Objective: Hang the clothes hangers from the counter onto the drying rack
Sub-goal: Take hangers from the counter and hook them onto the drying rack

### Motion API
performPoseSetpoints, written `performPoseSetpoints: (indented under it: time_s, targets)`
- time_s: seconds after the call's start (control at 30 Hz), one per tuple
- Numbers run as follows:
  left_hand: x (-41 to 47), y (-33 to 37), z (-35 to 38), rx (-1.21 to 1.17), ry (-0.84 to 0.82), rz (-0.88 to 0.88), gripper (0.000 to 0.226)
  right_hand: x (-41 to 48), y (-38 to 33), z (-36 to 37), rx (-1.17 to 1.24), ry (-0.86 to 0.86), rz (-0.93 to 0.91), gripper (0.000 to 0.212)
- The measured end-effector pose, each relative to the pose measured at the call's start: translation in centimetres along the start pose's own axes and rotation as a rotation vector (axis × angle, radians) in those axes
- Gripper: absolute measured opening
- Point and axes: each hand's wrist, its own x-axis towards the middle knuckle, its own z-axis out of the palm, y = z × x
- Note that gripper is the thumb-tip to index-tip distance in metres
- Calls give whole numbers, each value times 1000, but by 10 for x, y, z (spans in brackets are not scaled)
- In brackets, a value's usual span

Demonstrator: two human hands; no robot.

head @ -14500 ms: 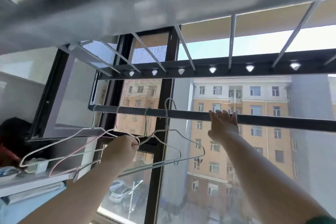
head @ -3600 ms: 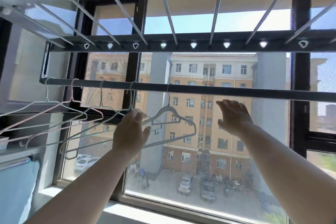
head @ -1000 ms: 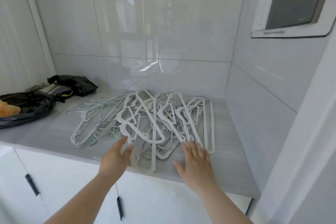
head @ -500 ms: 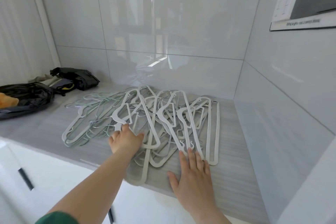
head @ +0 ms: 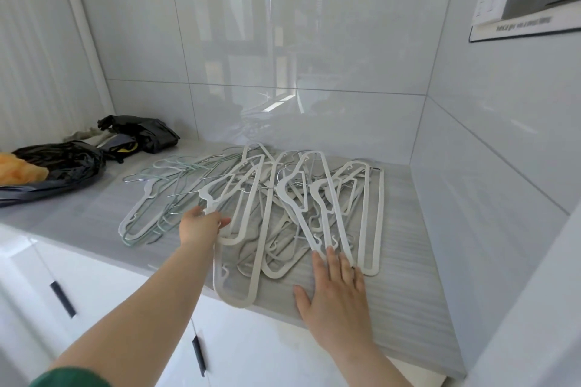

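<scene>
Left hand (head: 201,225) is closing its fingers on a white hanger (head: 210,203) near the worktop's (head: 408,308) front edge, while I'm keeping my right hand (head: 338,295) flat and empty, apparently pinning the hanger pile (head: 292,198) against dragging.

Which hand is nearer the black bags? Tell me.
Left. The left hand is at the hanger pile's left part, toward the black bags; the right hand lies flat farther right.
</scene>
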Motion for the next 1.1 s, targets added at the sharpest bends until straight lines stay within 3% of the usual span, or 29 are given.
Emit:
performPoseSetpoints:
  time_s: [0.1,0.2,0.37,0.57,0.8,1.1]
  targets:
    - [3,8,-9,-311,-96,-147,43,-1,0,-1,-5,-2,-2,59]
    - [3,12,-19,-381,-130,-186,22,-2,0,-1,-7,0,-10,58]
    - [1,4,-40,-421,-126,-221,26,-3,0,-3,-7,-9,-18,58]
    - [-5,4,-61,-380,-151,-199,27,-5,1,-6,-9,-88,-41,57]
    - [-18,15,-76,-216,-136,-14,22,-6,-1,-7,-11,-139,-43,58]
    - [-47,30,-108,5,-160,173,24,-7,0,-18,-3,21,-71,68]
